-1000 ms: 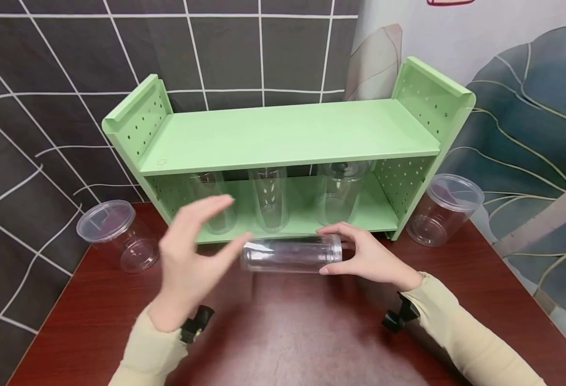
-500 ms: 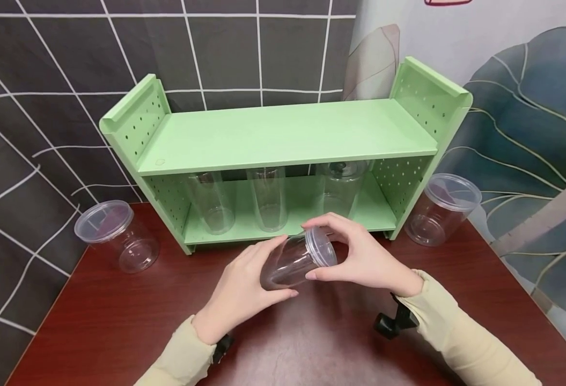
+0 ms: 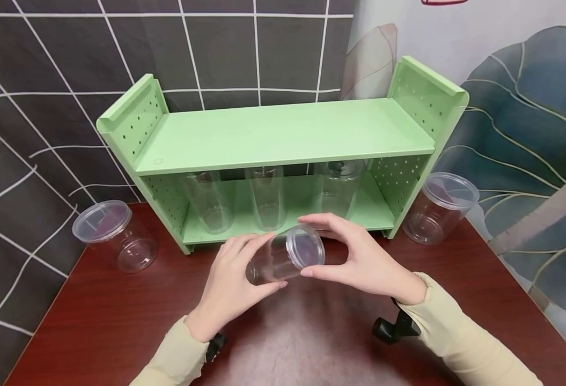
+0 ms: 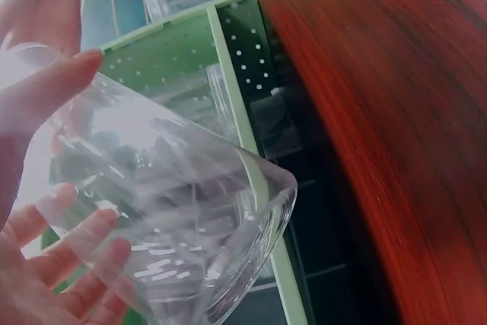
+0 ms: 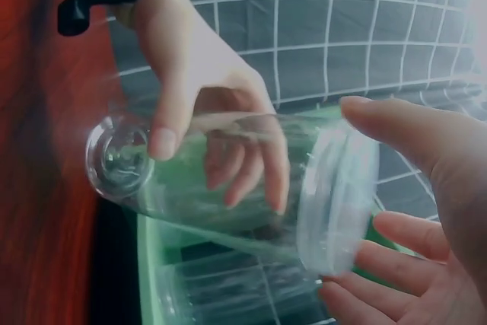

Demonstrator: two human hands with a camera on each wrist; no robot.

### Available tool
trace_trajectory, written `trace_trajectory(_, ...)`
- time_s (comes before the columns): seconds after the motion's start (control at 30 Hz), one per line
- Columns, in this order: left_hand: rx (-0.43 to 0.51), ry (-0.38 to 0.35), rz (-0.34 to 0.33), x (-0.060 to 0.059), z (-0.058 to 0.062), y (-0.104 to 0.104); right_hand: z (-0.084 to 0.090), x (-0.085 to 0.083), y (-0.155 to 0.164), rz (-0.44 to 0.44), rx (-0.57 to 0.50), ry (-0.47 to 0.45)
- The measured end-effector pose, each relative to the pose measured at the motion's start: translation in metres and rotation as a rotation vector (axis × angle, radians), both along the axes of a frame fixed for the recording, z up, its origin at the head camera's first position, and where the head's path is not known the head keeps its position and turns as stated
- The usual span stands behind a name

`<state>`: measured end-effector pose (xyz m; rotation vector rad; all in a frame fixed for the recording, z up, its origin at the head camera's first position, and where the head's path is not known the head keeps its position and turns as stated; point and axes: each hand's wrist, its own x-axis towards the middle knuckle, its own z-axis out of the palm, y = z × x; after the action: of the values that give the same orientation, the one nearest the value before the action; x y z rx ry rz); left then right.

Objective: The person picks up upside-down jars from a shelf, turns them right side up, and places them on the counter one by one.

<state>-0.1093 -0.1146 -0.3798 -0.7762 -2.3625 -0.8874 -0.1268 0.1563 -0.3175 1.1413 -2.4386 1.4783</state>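
Ahead, we face a red-brown bench (image 3: 283, 348) bearing a green rack (image 3: 287, 131) with clear jars (image 3: 266, 206) standing inside. Before the rack, we hold a lidded clear jar (image 3: 275, 261) aloft, tilted: our left hand (image 3: 228, 279) curls round its body, our right hand (image 3: 362, 260) grips the lid (image 3: 307, 247). We judge it best to squeeze lightly, since thin plastic could flex, keeping the lid steady.
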Motion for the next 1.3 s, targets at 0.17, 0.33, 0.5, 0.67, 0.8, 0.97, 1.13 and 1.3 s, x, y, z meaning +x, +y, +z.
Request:
trace_trajectory(0.17,0.046,-0.029,0.062,0.001,0.001,-0.013,0.008,-0.002,0.013,-0.131,-0.044,0.070)
trace_trajectory(0.33,0.107,-0.084,0.158,0.003,0.003,-0.033,0.026,-0.002,0.027,-0.301,-0.165,0.152)
trace_trajectory(0.5,0.136,-0.130,0.237,0.008,0.008,-0.054,0.049,0.002,0.033,-0.425,-0.374,0.247)
trace_trajectory(0.67,0.145,-0.120,0.321,0.013,0.013,-0.075,0.055,-0.005,0.047,-0.587,-0.593,0.296)
trace_trajectory(0.8,0.140,-0.120,0.375,0.017,0.017,-0.090,0.055,-0.018,0.066,-0.691,-0.785,0.339)
trace_trajectory(0.97,0.144,-0.160,0.463,0.022,0.021,-0.110,0.053,-0.033,0.084,-0.877,-0.722,0.327)
trace_trajectory(1.13,0.211,-0.219,0.536,0.022,0.027,-0.131,0.042,-0.050,0.097,-0.925,-0.618,0.181)
trace_trajectory(1.3,0.248,-0.273,0.566,0.022,0.022,-0.151,0.043,-0.062,0.100,-0.839,-0.682,0.077)
